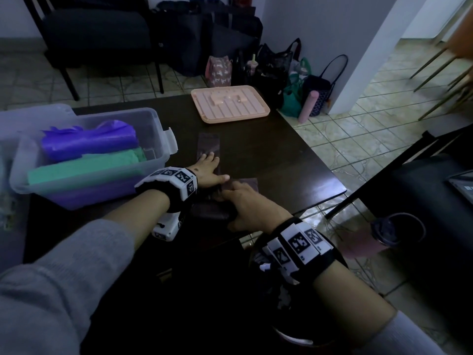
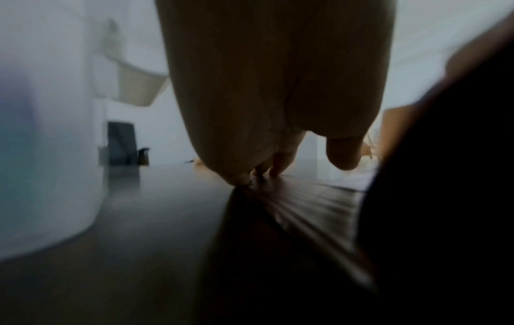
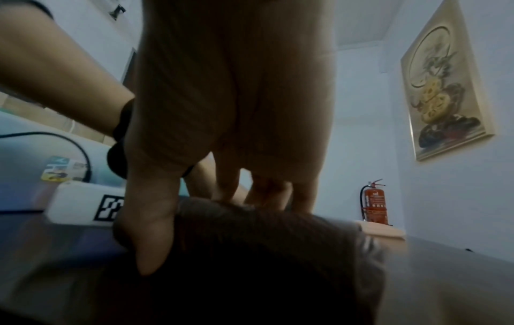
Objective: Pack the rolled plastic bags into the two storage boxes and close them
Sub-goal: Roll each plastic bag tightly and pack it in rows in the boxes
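Dim room, tiled floor (image 1: 358,139), dark chair (image 1: 94,34)

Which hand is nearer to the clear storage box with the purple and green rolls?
The left hand is nearer: it presses flat on the dark plastic bag just right of the storage box. The right hand holds the bag's rolled end farther right, nearer the person.

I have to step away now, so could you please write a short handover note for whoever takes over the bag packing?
Left hand: fingers straight, pressing flat the unrolled end of the dark brown plastic bag on the dark wooden table.
Right hand: fingers curled over the bag's rolled end, nearer the person.
Clear plastic storage box, open, at the left: holds purple rolled bags and a green rolled bag.
Done: those rolls are boxed.
Left: finish rolling the brown bag, pack it, close up. No second box can be clearly made out.
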Action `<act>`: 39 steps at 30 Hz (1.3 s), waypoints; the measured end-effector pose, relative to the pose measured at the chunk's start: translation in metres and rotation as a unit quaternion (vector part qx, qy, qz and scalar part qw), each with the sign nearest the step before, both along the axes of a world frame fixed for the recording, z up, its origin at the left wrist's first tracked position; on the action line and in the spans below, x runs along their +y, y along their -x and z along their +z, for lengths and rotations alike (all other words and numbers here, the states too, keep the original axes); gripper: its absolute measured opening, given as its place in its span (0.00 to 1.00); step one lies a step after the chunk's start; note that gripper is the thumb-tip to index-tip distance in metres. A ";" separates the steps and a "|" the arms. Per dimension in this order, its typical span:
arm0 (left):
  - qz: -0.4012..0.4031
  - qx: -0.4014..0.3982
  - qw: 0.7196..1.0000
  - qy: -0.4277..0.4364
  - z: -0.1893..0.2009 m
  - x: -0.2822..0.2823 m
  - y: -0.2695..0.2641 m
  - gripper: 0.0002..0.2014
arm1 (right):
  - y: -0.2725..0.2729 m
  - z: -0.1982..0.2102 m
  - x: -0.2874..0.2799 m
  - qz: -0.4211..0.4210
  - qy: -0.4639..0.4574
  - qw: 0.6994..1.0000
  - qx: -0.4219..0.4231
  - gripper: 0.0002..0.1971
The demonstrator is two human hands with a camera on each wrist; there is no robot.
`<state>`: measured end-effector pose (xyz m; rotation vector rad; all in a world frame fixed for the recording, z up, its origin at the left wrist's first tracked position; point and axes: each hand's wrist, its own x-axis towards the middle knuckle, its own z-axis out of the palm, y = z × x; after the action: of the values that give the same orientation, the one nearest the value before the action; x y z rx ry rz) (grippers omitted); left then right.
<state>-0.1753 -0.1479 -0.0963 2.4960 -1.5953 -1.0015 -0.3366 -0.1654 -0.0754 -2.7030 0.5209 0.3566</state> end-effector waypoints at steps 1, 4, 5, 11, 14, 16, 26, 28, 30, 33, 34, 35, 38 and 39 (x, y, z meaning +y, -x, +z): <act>0.006 0.009 1.000 0.008 0.000 0.001 -0.001 0.39 | -0.001 0.001 -0.001 0.010 -0.007 1.000 -0.004 0.34; 0.029 0.037 0.998 0.047 0.006 0.007 -0.002 0.43 | -0.002 0.003 -0.005 -0.001 -0.043 0.999 -0.019 0.38; 0.035 0.038 0.997 0.059 0.008 0.010 -0.002 0.44 | -0.002 0.004 -0.006 -0.015 -0.062 0.998 -0.017 0.40; -0.014 0.003 0.993 0.120 0.030 0.032 0.011 0.20 | -0.005 0.011 -0.022 -0.050 -0.146 0.988 0.023 0.24; -0.022 0.020 0.991 0.133 0.046 0.044 0.019 0.10 | -0.008 0.018 -0.027 -0.043 -0.165 0.985 0.035 0.19; -0.033 0.028 0.995 0.086 0.056 0.050 0.017 0.10 | -0.012 0.023 -0.030 -0.045 -0.170 0.982 0.064 0.18; -0.056 0.025 0.998 0.028 0.045 0.052 0.013 0.27 | -0.020 0.023 -0.040 -0.076 -0.165 0.980 0.081 0.19; -0.058 0.014 0.998 0.006 0.046 0.044 0.012 0.26 | -0.019 0.016 -0.036 -0.105 -0.125 0.986 0.021 0.18; -0.071 0.004 0.997 -0.021 0.047 0.037 0.012 0.21 | -0.017 0.011 -0.022 -0.093 -0.022 0.995 -0.033 0.15; -0.106 -0.004 0.992 -0.062 0.048 0.027 0.012 0.14 | -0.009 -0.002 0.003 -0.072 0.083 0.991 -0.074 0.19; -0.114 -0.009 0.991 -0.075 0.050 0.025 0.013 0.13 | -0.005 -0.008 0.008 -0.069 0.093 0.990 -0.077 0.24; -0.120 -0.016 0.989 -0.089 0.052 0.025 0.014 0.13 | -0.003 -0.013 0.010 -0.062 0.100 0.990 -0.073 0.29; -0.128 -0.027 0.986 -0.105 0.056 0.022 0.013 0.16 | 0.000 -0.020 0.010 -0.058 0.101 0.991 -0.073 0.35; -0.126 -0.028 0.986 -0.102 0.055 0.022 0.013 0.16 | -0.001 -0.020 0.009 -0.064 0.091 0.991 -0.075 0.34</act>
<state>-0.1882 -0.1262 -0.0408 2.5120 -1.9605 -1.1867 -0.3357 -0.1568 -0.0953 -2.8228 0.7094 0.0716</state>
